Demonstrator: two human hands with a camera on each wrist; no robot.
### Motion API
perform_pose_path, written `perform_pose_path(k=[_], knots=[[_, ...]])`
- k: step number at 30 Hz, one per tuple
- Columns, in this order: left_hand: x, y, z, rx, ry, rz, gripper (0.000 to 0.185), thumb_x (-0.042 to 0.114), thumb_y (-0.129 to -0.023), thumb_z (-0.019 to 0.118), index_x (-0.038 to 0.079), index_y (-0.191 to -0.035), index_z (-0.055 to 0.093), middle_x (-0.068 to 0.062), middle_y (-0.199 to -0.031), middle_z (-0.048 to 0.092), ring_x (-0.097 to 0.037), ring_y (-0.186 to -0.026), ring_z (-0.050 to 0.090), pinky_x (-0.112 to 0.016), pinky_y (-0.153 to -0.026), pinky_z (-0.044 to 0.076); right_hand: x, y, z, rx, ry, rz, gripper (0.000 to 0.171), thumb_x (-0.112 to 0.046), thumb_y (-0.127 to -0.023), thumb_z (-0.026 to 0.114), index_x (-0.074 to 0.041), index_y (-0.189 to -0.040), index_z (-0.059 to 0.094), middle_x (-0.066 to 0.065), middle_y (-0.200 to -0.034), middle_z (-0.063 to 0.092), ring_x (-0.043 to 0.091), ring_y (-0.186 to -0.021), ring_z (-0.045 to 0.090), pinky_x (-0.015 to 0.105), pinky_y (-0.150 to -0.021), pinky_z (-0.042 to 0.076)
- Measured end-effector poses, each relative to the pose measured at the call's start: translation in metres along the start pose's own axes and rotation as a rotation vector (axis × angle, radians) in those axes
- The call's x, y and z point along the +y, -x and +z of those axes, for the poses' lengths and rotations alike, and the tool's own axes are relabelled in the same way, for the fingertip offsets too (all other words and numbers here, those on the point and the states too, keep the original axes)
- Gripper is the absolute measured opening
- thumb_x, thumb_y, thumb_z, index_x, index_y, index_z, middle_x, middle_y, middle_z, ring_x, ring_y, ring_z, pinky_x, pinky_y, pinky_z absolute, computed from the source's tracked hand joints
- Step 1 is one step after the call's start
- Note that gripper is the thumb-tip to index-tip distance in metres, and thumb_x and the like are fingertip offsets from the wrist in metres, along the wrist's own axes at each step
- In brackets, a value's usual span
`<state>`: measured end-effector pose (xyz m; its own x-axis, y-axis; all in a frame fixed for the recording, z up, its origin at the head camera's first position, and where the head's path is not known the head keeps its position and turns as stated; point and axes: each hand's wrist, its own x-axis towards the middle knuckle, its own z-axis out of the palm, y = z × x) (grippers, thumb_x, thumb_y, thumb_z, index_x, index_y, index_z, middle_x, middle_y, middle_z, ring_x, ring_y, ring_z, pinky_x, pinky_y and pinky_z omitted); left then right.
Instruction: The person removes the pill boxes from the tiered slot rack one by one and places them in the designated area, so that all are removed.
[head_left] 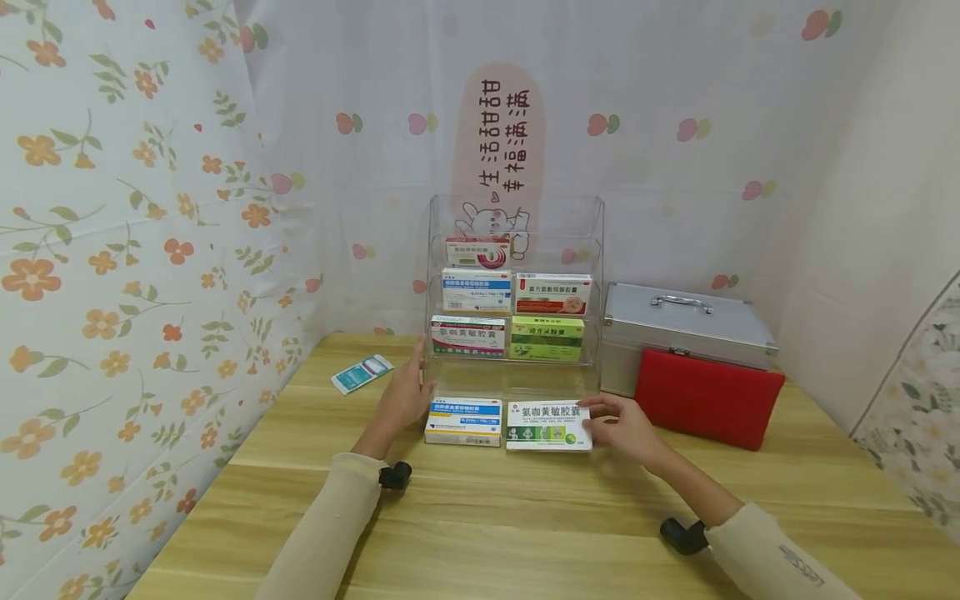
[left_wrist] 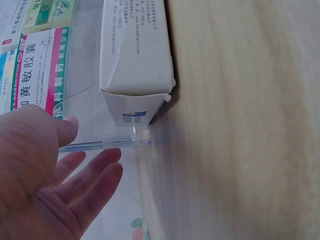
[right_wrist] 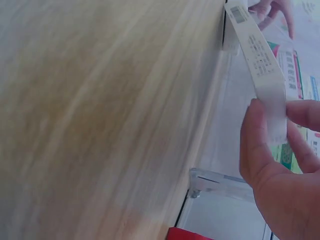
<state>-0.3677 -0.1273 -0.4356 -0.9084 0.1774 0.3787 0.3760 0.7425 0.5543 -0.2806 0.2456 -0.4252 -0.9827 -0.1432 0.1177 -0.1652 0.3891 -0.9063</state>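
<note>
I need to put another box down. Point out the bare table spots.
Bare wood runs along the table front, between both sleeves. Another patch lies left of the acrylic rack, around the blue packet. Crowded: the rack's foot, with two boxes and both hands, and beside the red case.

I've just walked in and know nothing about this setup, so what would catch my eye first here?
Probably the clear acrylic rack of colourful medicine boxes at the back of the wooden table. In front of it, the right hand pinches a white and green box, while the left hand rests open against the rack's left side. A silver case with a red pouch leaning on it stands right of the rack.
</note>
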Motion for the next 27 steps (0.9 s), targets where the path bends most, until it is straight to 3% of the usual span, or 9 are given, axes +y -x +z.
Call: perform_pose_path(k=[5, 8, 14, 27], knots=[[-0.002, -0.001, -0.001, -0.015, 0.007, -0.002, 0.089, 0.008, -0.096, 0.065, 0.02, -0.161, 0.005, -0.023, -0.133, 0.058, -0.024, -0.081, 0.059, -0.038, -0.072, 0.051, -0.006, 0.003, 0.002, -0.048, -0.021, 0.026, 0.03, 0.001, -0.091, 0.067, 0.006, -0.12, 0.063, 0.024, -0.11, 0.064, 0.025, -0.089, 0.063, 0.037, -0.068, 0.059], [-0.002, -0.001, -0.002, -0.028, 0.001, 0.001, 0.089, 0.008, -0.096, 0.064, 0.02, -0.161, 0.004, -0.022, -0.133, 0.058, -0.022, -0.078, 0.058, -0.036, -0.071, 0.051, -0.006, 0.003, 0.003, -0.05, -0.013, 0.037, 0.029, 0.001, -0.09, 0.067, 0.006, -0.119, 0.063, 0.022, -0.107, 0.065, 0.024, -0.088, 0.061, 0.037, -0.066, 0.059], [0.0, 0.0, -0.005, -0.047, 0.02, 0.0, 0.088, 0.01, -0.097, 0.063, 0.021, -0.161, 0.004, -0.02, -0.133, 0.058, -0.026, -0.088, 0.061, -0.039, -0.076, 0.053, 0.003, 0.0, 0.003, -0.049, 0.014, 0.06, 0.029, 0.0, -0.09, 0.067, 0.004, -0.118, 0.064, 0.021, -0.106, 0.065, 0.023, -0.084, 0.062, 0.036, -0.064, 0.058], [-0.006, -0.002, -0.003, -0.064, 0.107, -0.04, 0.09, 0.017, -0.097, 0.066, 0.031, -0.16, 0.004, -0.02, -0.141, 0.052, -0.024, -0.088, 0.068, -0.037, -0.072, 0.055, 0.009, -0.004, 0.0, -0.101, 0.068, 0.058, 0.028, -0.002, -0.091, 0.068, 0.005, -0.118, 0.064, 0.023, -0.104, 0.068, 0.023, -0.077, 0.066, 0.038, -0.058, 0.058]])
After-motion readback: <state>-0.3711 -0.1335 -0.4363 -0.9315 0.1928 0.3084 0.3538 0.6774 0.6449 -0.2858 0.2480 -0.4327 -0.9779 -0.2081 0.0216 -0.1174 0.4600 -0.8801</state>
